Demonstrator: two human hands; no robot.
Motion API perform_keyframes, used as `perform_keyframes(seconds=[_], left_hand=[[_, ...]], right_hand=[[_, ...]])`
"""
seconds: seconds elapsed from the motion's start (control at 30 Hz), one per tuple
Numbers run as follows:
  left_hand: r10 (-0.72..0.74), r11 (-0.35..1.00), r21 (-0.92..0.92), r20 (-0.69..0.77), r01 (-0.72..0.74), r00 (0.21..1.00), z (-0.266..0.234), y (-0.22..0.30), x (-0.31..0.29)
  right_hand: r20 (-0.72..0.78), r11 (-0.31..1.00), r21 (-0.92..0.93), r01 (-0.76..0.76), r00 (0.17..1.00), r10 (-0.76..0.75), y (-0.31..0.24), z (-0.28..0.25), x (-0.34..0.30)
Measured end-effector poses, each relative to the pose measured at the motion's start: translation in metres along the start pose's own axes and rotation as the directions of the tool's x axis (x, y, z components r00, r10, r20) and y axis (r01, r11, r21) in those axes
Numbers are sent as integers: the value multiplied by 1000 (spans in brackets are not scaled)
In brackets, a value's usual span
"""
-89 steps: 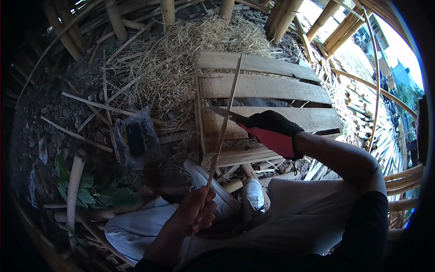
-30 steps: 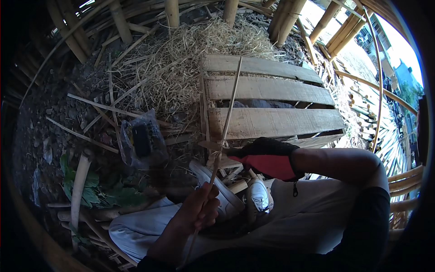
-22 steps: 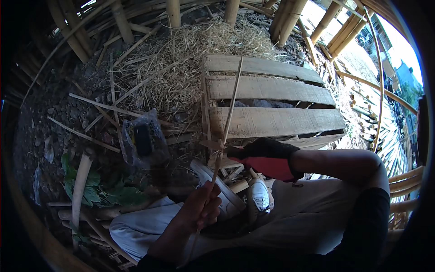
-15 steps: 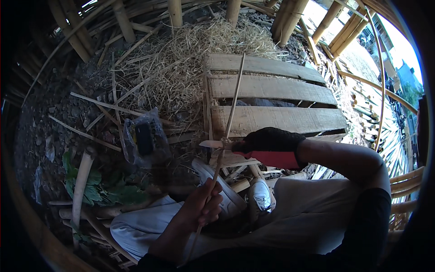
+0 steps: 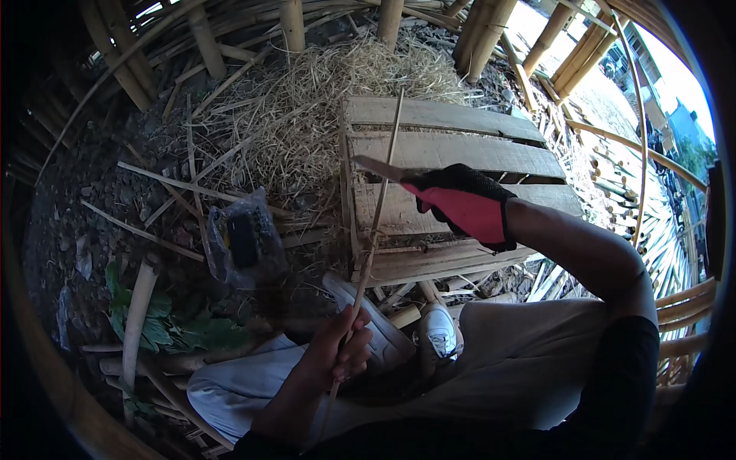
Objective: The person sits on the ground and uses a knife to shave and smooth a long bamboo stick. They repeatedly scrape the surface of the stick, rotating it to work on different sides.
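My bare left hand (image 5: 343, 349) is wrapped round a long thin bamboo strip (image 5: 393, 126). The strip slants up and away from the fist, its far end over a slatted wooden crate (image 5: 460, 198), and its lower end runs down by my lap. On my right hand (image 5: 464, 203) is a red and black glove, closed round a knife whose handle is mostly hidden. The knife blade (image 5: 369, 163) points left and crosses the upper part of the strip; whether it touches cannot be told.
Straw shavings (image 5: 314, 100) heap behind the crate. To its left, a clear plastic bag (image 5: 268, 241) with a dark phone-like object lies on the dirt among loose strips. Green leaves (image 5: 153, 318) and a bamboo piece (image 5: 139, 326) are near my left knee. Bamboo posts (image 5: 292, 27) stand behind.
My right hand has moved up and away along the strip with the knife, from the strip's middle to its upper part. The left hand keeps its hold, nearly still.
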State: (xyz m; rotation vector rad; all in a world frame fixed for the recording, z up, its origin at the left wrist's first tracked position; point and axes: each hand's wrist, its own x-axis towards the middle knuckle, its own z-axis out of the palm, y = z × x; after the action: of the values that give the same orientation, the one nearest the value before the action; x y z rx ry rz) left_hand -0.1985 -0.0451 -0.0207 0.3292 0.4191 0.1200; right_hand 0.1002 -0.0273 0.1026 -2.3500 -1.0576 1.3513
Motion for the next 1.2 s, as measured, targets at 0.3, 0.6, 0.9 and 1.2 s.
perform_keyframes(seconds=[0.3, 0.6, 0.9, 1.2], left_hand=[[9, 998, -61, 42, -7, 999, -2, -4, 2], [36, 998, 54, -27, -34, 999, 10, -3, -1], [-4, 994, 106, -95, 14, 996, 12, -3, 5], [-23, 994, 109, -85, 33, 996, 12, 2, 6]], right_hand=[[-55, 984, -176, 33, 998, -43, -7, 6, 2], [44, 860, -370, 351, 931, -362, -8, 14, -13], [113, 685, -579, 442, 876, -470, 12, 45, -20], [-5, 291, -846, 447, 539, -842, 17, 63, -16]])
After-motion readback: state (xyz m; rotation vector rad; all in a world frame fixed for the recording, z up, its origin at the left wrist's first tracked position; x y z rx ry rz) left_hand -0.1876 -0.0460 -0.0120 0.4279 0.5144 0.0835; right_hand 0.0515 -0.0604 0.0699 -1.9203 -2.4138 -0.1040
